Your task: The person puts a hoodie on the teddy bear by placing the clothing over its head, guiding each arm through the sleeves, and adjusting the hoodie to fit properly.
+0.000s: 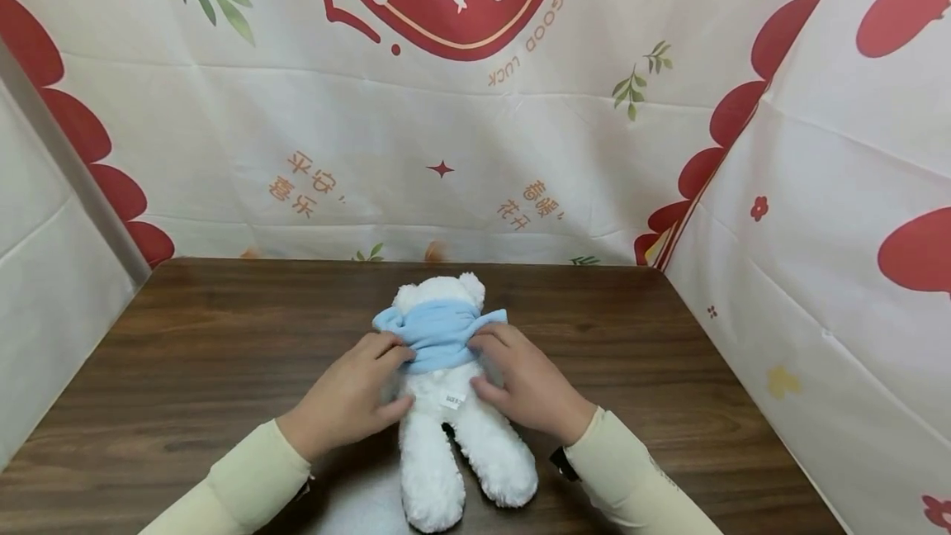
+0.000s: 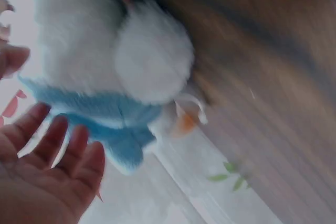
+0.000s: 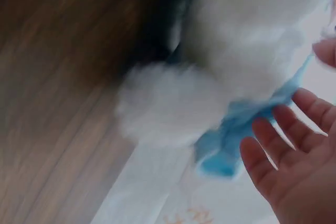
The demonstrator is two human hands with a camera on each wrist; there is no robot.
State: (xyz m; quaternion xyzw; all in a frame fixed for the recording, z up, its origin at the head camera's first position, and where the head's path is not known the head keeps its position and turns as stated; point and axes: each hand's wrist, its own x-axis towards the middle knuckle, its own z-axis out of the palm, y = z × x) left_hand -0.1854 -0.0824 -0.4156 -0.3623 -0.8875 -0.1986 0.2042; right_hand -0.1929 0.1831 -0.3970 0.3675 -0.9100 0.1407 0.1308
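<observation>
A white plush bear [image 1: 431,485] lies on the table with its head away from me and its legs toward me. Its face does not show. A light blue shirt [image 1: 442,337] is bunched around its upper body, and a small white label [image 1: 452,400] shows below. At the shirt's left edge, my left hand [image 1: 349,395] touches the cloth with its fingertips, thumb near the bear's hip. My right hand [image 1: 531,382] does likewise on the right side. Both wrist views show loosely extended fingers [image 2: 86,161] against the blue cloth [image 3: 247,121].
Beneath the bear is a dark brown wooden table [image 1: 223,337]. A printed white cloth [image 1: 446,130] with red and green patterns hangs behind its far edge, and more cloth [image 1: 810,271] stands along the right side. Something pale [image 1: 364,506] lies by the bear's left leg.
</observation>
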